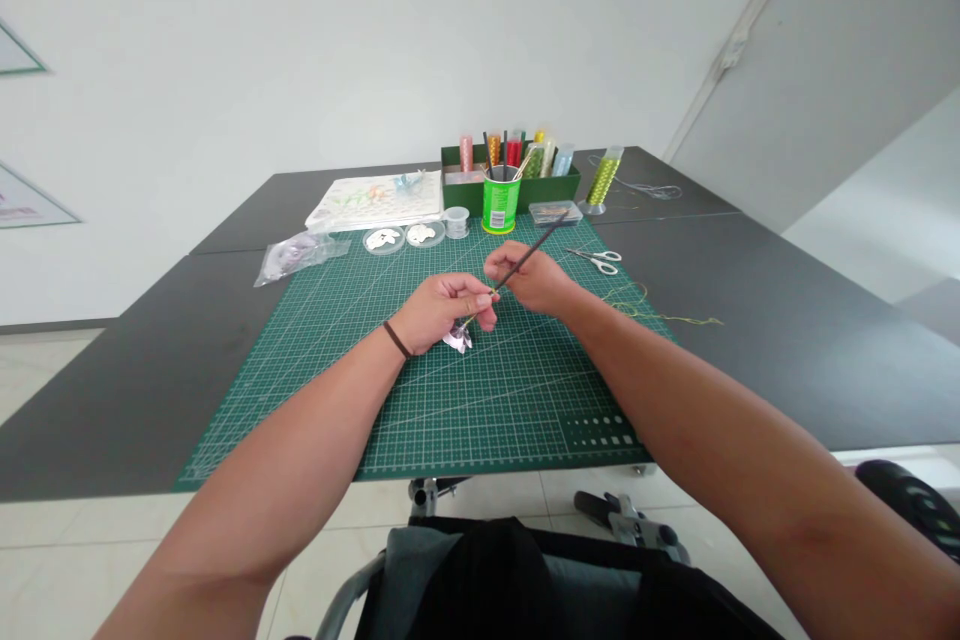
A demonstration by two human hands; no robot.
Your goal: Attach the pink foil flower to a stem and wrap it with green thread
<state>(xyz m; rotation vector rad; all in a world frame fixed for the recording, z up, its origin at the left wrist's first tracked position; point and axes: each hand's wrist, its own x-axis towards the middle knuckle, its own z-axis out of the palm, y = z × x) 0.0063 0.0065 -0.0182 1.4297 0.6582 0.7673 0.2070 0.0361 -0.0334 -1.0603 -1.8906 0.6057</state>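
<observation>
Nearest, below the mat's front edge, I get dark clothing (487, 585) and metal tubing (352, 590), cut off at the bottom of my view, over a pale tiled floor (82, 540). Over the green mat (487, 420), a white-and-purple petal piece (458, 338) shows under my left hand (448, 308), partly covered by it. My left fingers pinch the lower end of a dark stick (536, 246), yellowish thread (493, 292) at their tips; how the petals join it is hidden. My right hand (531, 278) is just behind the stick, above the mat's middle, fingers curled; I cannot tell whether they grip anything. Loose thread (697, 321) trails off the mat's right edge, near the scissors (602, 263). At the mat's far edge, a green can (499, 200) partly blocks a box (551, 190) of spools (466, 153). Dark table (750, 320) flanks the mat, backed by a white wall (375, 40).
</observation>
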